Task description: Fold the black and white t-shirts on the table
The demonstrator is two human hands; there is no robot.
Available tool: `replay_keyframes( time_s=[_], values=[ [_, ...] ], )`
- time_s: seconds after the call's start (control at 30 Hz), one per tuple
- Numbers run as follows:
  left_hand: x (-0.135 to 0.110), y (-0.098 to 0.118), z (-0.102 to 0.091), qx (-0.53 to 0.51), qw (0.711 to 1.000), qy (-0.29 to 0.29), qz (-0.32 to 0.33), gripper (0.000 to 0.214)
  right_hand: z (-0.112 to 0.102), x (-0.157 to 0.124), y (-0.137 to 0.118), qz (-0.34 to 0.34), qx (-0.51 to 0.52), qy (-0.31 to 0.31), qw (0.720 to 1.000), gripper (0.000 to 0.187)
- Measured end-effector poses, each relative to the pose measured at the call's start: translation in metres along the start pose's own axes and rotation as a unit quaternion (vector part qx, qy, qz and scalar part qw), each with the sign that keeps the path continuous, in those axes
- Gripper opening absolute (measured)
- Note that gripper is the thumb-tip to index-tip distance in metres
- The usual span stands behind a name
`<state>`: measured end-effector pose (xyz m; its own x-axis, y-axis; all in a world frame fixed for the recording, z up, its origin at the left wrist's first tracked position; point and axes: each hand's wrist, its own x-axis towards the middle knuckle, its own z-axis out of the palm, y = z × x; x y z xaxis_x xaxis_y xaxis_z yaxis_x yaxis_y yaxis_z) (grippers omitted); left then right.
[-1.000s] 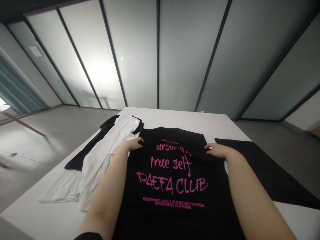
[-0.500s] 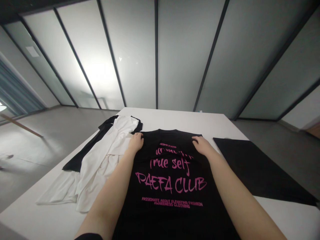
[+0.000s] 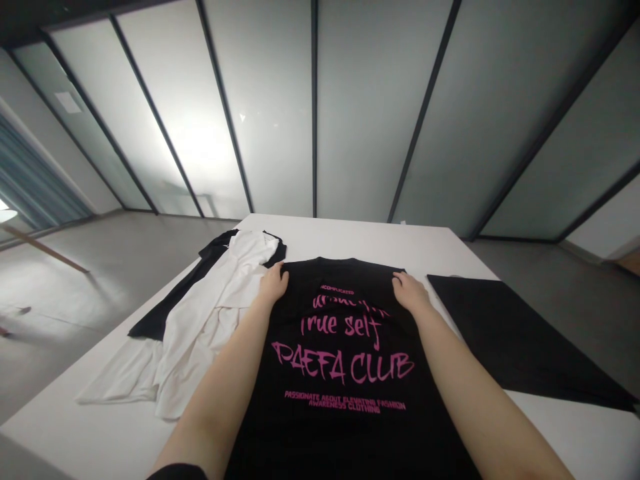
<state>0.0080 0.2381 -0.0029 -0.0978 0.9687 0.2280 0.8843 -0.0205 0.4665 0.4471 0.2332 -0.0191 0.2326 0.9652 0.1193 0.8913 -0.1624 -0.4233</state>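
Black T-shirt (image 3: 345, 350) lies spread on the table, middle, print side up, collar toward the far end; its lower part runs out of frame at the bottom. I log the rest by size, from the head feed.

Wall of frosted panels (image 3: 365, 120) in dark frames: spans the background. Grey floor (image 3: 125, 257) shows on both sides. White table (image 3: 360, 238): fills the foreground.

Black cloth (image 3: 520, 340): flat, right of the shirt, apart from it. White garment (image 3: 200, 313): rumpled, left of the shirt, lying partly over a black garment (image 3: 153, 322).

Left hand (image 3: 273, 283): at the shirt's left shoulder edge, fingers bent, touching fabric. Right hand (image 3: 411, 291): at the right shoulder edge, partly curled, fingertips on the cloth. I cannot tell whether either one pinches the fabric or merely rests on it.

Lettering, all pink, large to small: "PAEFA CLUB", clear. Above it, script, "rue self", its leading letter broken by a crease. Next line up: folded, illegible to me. Below, block capitals: "PASSIONATE ABOUT ELEVATING FASHION / AWARENESS CLOTHING". Topmost and small: "NCOMPLICATED", start of the word unclear.

Paper sheet (image 3: 67, 102) on a far-left panel: I can make out only a pale rectangle.
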Motion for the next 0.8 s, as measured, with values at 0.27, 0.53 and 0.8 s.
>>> replay_keyframes(
  time_s=[0.27,0.53,0.8],
  values=[
    [0.009,-0.006,0.008,-0.088,0.996,0.007,-0.026,0.031,-0.004,0.009,0.006,0.036,0.074,0.072,0.994,0.042],
    [0.017,-0.008,-0.003,-0.223,0.974,0.028,-0.012,0.037,-0.019,0.006,-0.001,0.005,0.205,0.083,0.975,0.037],
    [0.01,-0.001,-0.008,-0.319,0.946,0.008,-0.062,0.038,-0.026,-0.001,-0.007,0.033,0.277,0.024,0.96,0.033]
  ],
)
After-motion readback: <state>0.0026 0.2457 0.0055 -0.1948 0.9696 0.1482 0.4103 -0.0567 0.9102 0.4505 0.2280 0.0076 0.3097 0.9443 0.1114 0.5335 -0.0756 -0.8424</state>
